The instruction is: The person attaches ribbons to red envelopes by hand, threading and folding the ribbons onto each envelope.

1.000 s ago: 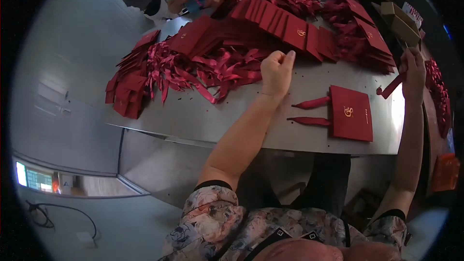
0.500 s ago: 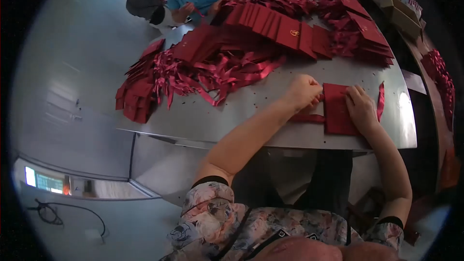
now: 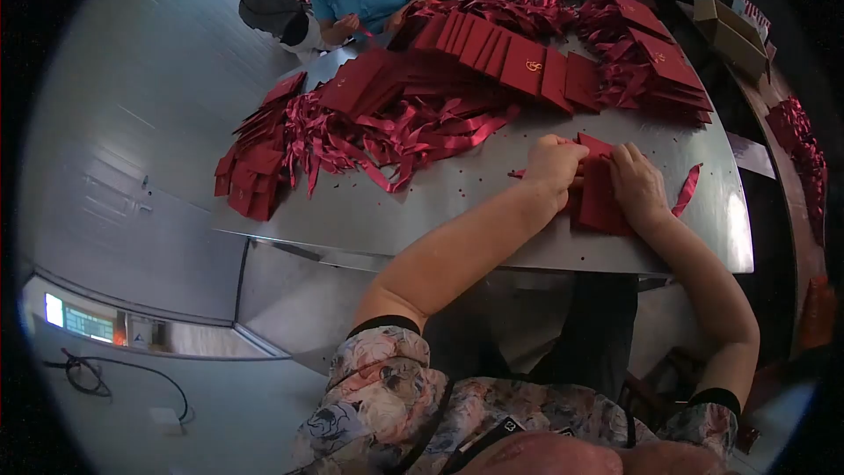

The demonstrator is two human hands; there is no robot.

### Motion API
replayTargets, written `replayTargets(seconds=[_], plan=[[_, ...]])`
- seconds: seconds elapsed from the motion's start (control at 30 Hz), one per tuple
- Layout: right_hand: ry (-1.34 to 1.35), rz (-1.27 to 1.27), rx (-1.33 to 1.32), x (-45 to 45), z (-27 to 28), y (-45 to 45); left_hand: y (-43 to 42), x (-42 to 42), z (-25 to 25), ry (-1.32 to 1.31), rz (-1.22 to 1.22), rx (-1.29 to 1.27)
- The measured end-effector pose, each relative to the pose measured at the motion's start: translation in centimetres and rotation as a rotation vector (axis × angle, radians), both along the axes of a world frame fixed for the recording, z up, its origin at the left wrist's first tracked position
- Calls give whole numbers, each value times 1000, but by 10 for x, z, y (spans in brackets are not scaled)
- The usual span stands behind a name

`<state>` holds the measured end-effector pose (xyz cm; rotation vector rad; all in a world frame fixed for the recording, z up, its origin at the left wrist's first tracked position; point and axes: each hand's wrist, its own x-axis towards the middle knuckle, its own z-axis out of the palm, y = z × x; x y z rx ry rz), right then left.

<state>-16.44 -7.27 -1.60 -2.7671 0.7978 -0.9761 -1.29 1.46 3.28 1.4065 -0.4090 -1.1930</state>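
Pinched narrow, the left hand (image 3: 556,161) holds the bag (image 3: 598,189) at its left edge; I cannot tell whether a handle is caught too. The right hand (image 3: 639,185) lies over the bag's right side, and whether it grips cannot be told. The bag is on the table (image 3: 422,220), near its front edge, between both hands. A loose ribbon (image 3: 687,189) sticks out just right of the right hand. Farther back lie stacked bags (image 3: 492,53) and tangled handles (image 3: 396,136)

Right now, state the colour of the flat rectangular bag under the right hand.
The bag is dark red, best seen in the head view.
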Motion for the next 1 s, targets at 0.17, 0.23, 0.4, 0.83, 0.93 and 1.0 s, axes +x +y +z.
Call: replayTargets(seconds=[0.17, 0.23, 0.4, 0.83, 0.93, 1.0], plan=[[-41, -8, 65, 20, -4, -5, -2, 7, -2, 18, 17, -14], [-32, -32, 112, 25, -4, -4, -12, 18, -22, 111, -69, 20], [-112, 32, 150, 38, 5, -14, -24, 23, -38, 158, -27, -43], [-384, 92, 471, 54, 18, -24, -11, 49, 13, 105, -72, -14], [-372, 129, 426, 54, 18, -25, -16, 56, -9, 189, 29, -124], [-363, 147, 417, 55, 15, -24, -18, 55, -14, 218, 94, -90]])
